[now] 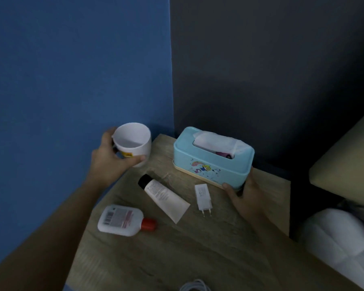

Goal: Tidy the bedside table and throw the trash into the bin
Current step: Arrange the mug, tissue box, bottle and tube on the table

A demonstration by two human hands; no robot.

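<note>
Two hands work at the wooden bedside table (198, 248). The left hand (107, 158) curls round a white cup (132, 141) at the far left corner, thumb across its front. The right hand (244, 194) grips the near right end of the blue tissue box (208, 162) standing at the back. A cream tube (164, 198), a red-capped bottle (122, 220) and a white charger plug (203, 199) lie between them.

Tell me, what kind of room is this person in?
Probably a bedroom, right beside the bed. A small wooden bedside table sits in the corner of the walls, holding a tissue box, a cream tube and a phone charger. White bedding lies just to its right.
</note>
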